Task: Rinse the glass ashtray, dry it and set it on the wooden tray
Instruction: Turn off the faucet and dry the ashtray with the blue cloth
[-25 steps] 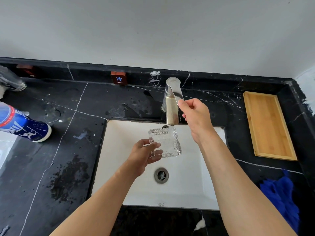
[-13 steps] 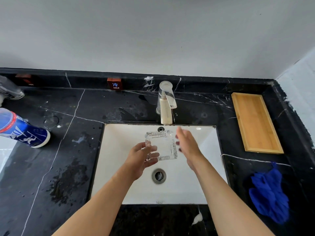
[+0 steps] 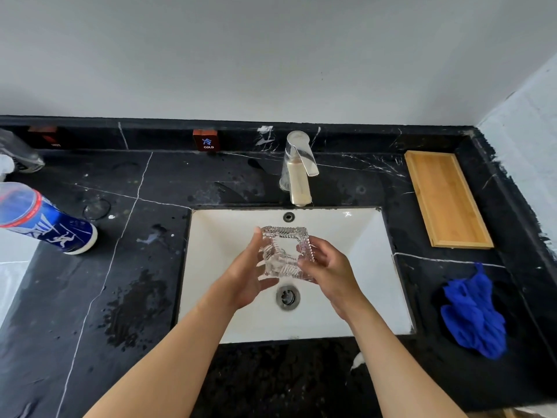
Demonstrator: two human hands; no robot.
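Observation:
A square cut-glass ashtray (image 3: 284, 251) is held over the white sink basin (image 3: 361, 267), just in front of the faucet spout (image 3: 300, 176). My left hand (image 3: 248, 273) grips its left side and my right hand (image 3: 327, 267) grips its right side. The ashtray is tilted, its hollow facing up and away from me. No water stream shows from the spout. The wooden tray (image 3: 446, 200) lies bare on the black counter at the right of the sink. A crumpled blue cloth (image 3: 473, 315) lies in front of that tray.
The drain (image 3: 287, 297) sits below the hands. A blue and white can (image 3: 45, 221) lies on its side at the left of the black marble counter (image 3: 120, 267), with wet patches nearby. A small "COLD" sign (image 3: 206, 140) stands against the back ledge.
My right hand left the faucet handle, came down and took hold of the ashtray's right side. The ashtray now sits between both hands, slightly lower over the basin.

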